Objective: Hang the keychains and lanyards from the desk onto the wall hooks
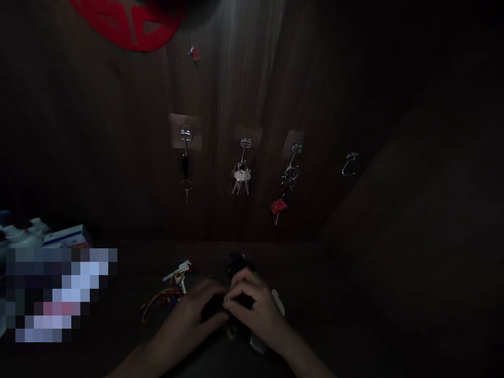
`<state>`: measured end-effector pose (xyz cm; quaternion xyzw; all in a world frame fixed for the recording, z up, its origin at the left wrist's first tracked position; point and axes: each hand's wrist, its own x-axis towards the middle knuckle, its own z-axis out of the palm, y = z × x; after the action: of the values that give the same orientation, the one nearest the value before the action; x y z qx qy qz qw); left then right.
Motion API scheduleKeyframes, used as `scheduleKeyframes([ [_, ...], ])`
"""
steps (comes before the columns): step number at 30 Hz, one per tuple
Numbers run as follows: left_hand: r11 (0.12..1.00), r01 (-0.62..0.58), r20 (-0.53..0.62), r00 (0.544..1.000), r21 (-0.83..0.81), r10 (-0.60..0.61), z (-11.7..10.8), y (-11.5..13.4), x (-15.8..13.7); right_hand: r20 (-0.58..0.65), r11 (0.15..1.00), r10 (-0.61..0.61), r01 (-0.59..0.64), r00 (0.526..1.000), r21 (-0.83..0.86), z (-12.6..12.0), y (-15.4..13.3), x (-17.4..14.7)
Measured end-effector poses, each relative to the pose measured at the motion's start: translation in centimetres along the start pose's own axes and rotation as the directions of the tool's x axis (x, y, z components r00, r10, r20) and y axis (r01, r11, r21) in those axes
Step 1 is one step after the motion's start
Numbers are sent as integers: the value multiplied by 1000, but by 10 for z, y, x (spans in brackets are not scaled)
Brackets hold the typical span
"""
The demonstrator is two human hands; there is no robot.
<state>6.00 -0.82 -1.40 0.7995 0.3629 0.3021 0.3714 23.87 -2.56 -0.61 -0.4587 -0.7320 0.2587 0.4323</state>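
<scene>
In dim light, my left hand point(197, 310) and my right hand point(255, 304) meet low over the dark shelf. The right thumb and index finger pinch together on a tiny shiny bit, too small and dark to name. Fingers and thumb of the left hand curl toward the same spot; what lies in them is lost in shadow. Left of the hands lie silver keys point(181, 270) and a colourful braided cord point(161, 302). A black item point(236, 265) sits just beyond the right fingers. Partly hidden by the right hand are a pale rounded object point(277, 301) and a greyish one point(258, 344).
On the wooden back wall hang a black key fob with a ring point(186, 168), a silver key bunch point(241, 176) and keys with a red tag point(279, 206). A bare hook point(349, 164) is farther right. White bottles point(21, 236) and a box point(66, 236) stand left.
</scene>
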Motion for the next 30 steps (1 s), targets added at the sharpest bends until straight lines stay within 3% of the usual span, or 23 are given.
scheduleKeyframes([
  [6,992,56,10,998,-113,-55,1,5,0,-56,999,-41,42,998,23,5,-3,-1],
  [13,949,154,37,988,-275,-150,-9,17,0,-92,975,139,-120,986,186,-2,-11,6],
  [20,777,284,20,944,-562,-330,-15,12,3,-122,956,161,-123,979,267,-5,-6,7],
  [26,629,209,-118,892,-748,-436,-33,13,11,-159,953,177,-128,971,275,-5,0,7],
  [30,593,173,-169,863,-786,-476,-42,14,13,-156,939,223,-169,962,299,-2,3,6],
])
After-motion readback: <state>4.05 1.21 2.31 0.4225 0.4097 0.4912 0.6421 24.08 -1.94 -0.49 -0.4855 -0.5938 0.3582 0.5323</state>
